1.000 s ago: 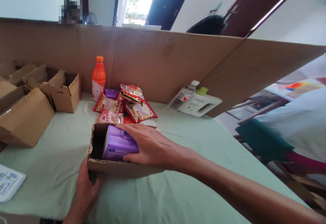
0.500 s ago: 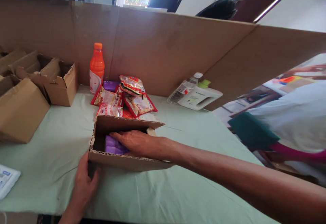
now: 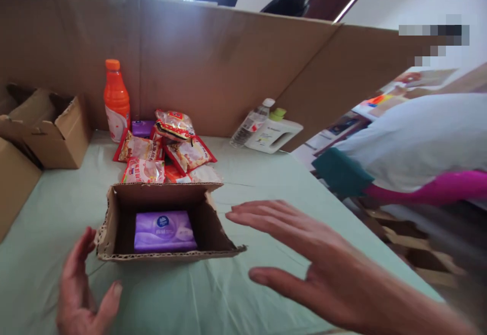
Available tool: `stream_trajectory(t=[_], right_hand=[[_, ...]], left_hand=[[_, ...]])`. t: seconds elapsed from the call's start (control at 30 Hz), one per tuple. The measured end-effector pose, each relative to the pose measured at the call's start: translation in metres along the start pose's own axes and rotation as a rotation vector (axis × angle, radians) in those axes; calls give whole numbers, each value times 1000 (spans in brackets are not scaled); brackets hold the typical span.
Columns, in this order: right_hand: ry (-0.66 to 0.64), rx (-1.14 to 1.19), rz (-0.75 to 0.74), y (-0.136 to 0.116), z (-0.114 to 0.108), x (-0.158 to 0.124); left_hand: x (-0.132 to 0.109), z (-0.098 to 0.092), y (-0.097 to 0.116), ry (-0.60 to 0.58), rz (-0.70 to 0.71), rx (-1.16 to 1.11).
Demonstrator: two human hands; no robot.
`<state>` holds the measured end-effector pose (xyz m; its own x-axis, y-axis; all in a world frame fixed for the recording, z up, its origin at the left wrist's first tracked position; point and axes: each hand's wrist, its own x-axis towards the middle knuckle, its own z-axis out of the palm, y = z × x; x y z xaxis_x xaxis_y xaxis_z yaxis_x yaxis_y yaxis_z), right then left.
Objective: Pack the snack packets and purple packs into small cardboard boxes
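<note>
Found the purple tissue pack [image 3: 165, 231] lying flat, label up, on the floor of the open cardboard box [image 3: 167, 255] on the green-covered desk [image 3: 247, 182]. Held nothing in either of the hands: left hand [image 3: 79, 294] open, fingers spread, just beside the box's near left corner; right hand [image 3: 323, 269] open and flat, right of the box and clear of its flap. Noted snack packets [image 3: 167, 147] and an orange bottle [image 3: 116, 99] behind. Judged it best to steady the box by its outer walls, not the loose flaps, and lightly enough to leave the pack square.

The box [image 3: 163, 199] is matt corrugated cardboard, rough at its cut edges. The pack [image 3: 165, 231] has glossy plastic wrap. The cloth [image 3: 247, 172] is matt fabric; the packets [image 3: 182, 152] are shiny plastic.
</note>
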<state>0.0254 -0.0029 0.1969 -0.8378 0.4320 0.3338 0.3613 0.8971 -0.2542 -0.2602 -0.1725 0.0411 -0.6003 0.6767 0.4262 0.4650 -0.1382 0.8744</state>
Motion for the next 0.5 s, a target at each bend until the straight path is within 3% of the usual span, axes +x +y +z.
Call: stream_trajectory(t=[0.1, 0.23, 0.33, 0.5], right_hand=[[54, 24, 57, 8, 32, -23], [165, 139, 34, 5, 65, -19], [250, 239, 54, 0, 72, -12], [210, 440, 65, 3, 74, -20]], left_hand=[[21, 4, 23, 8, 103, -104], [38, 4, 34, -76, 163, 0], [47, -4, 38, -118, 242, 131], [57, -11, 50, -162, 301, 247]])
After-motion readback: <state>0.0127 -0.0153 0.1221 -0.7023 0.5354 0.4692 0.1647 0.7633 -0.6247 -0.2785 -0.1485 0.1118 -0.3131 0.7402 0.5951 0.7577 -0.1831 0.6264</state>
